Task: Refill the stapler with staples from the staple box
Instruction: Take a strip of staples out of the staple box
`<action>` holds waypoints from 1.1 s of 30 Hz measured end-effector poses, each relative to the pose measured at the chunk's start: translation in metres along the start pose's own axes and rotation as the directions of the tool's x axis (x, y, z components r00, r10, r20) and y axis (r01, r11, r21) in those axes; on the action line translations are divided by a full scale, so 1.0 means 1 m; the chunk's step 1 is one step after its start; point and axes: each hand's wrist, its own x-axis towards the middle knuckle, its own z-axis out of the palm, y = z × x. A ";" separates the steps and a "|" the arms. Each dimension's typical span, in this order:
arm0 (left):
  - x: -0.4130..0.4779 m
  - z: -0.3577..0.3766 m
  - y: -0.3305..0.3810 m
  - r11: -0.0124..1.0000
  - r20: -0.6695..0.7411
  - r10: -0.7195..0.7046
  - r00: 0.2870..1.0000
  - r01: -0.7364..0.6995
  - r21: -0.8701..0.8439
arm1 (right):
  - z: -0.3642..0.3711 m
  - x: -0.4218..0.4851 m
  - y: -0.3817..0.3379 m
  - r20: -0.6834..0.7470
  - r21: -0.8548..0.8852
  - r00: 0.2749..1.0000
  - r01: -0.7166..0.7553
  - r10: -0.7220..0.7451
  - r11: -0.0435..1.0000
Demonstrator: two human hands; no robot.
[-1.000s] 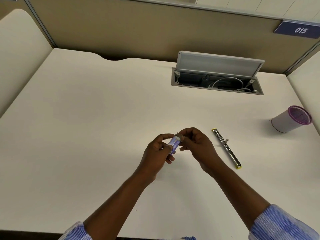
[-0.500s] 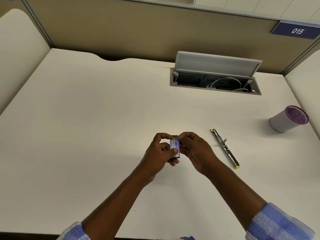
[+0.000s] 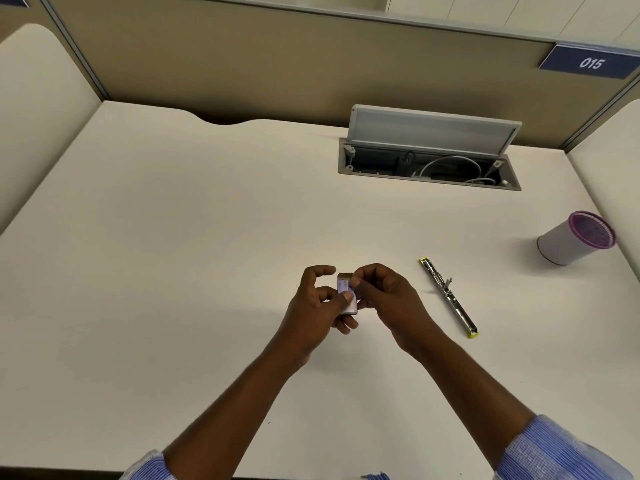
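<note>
Left hand (image 3: 317, 303): held above the table (image 3: 173, 271), thumb and curled fingers (image 3: 347, 328) gripping the staple box (image 3: 347, 292), index finger lifted clear. Box: small, judged to be light card and crushable, so best held by its long sides. Right hand (image 3: 389, 296): fingertips pinching the box's upper end, apparently at the flap. The staple strips inside are likely brittle and would snap if bent. Stapler (image 3: 448, 298): lying opened flat on the table, right of both hands, untouched.
</note>
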 end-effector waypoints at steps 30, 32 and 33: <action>0.014 -0.007 0.021 0.922 0.014 -0.122 0.992 0.108 0.373 | -0.014 -0.010 0.004 0.104 -0.293 0.994 0.051 -0.021 0.955; 0.012 -0.008 0.023 0.910 0.017 -0.088 0.996 0.073 0.408 | -0.013 -0.011 0.005 0.098 -0.286 0.995 0.050 -0.023 0.957; 0.011 -0.007 0.024 0.899 0.018 -0.058 0.998 0.045 0.436 | -0.013 -0.012 0.006 0.089 -0.270 0.996 0.042 -0.018 0.962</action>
